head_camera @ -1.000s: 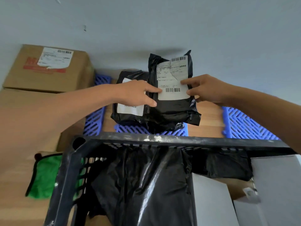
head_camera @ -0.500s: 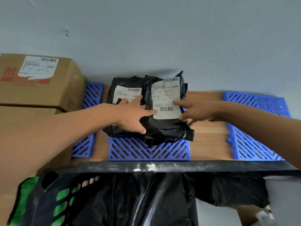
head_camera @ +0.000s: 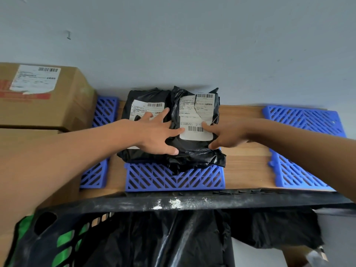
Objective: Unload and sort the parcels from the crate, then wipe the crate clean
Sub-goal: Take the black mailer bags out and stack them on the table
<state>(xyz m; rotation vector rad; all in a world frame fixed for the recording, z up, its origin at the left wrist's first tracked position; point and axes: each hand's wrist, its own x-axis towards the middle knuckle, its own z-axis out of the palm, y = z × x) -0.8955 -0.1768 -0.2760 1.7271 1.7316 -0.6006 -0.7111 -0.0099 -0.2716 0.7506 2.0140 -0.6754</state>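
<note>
Two black plastic parcels with white labels lie side by side on the middle blue grid mat against the wall. My left hand lies spread over the left parcel and touches the edge of the right parcel. My right hand rests straight fingers on the right parcel's label and side. The black crate stands close in front of me, with more black bags and a white parcel inside.
Stacked brown cardboard boxes stand at the left on another blue mat. A third blue mat lies at the right on the wooden surface. A green cloth shows through the crate's left wall.
The right parcel has come down from being held upright to lying on the mat beside the left one. Both hands have flattened onto the parcels.
</note>
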